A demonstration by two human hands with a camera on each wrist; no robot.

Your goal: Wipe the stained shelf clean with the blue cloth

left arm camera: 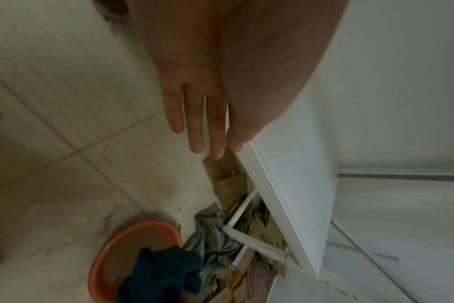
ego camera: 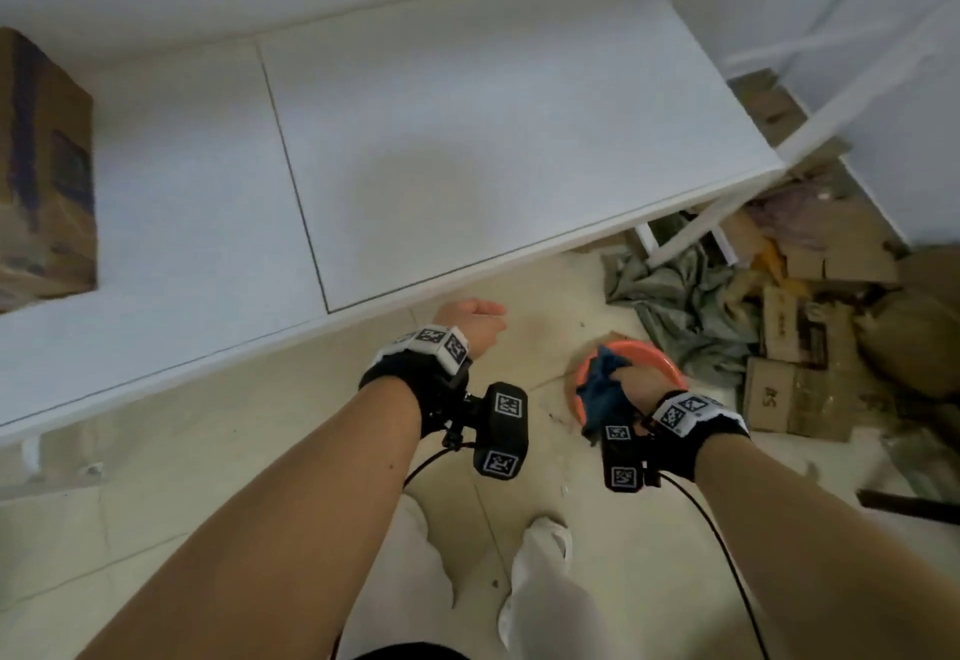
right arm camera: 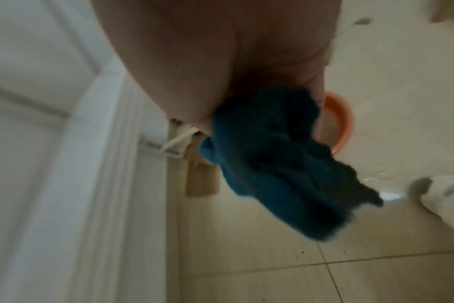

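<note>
The place looks like a storage room or a back room of a home. A white shelf [ego camera: 467, 140] stands against a white wall. The floor [ego camera: 156, 529] has pale tiles with dirty spots. Flattened cardboard pieces [ego camera: 800, 373], a crumpled grey cloth [ego camera: 685, 306] and an orange basin [ego camera: 660, 353] lie there.

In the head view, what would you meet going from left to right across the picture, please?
Cardboard box → shelf → left hand → blue cloth held in the right hand, over the orange basin → grey rag → flattened cardboard.
</note>
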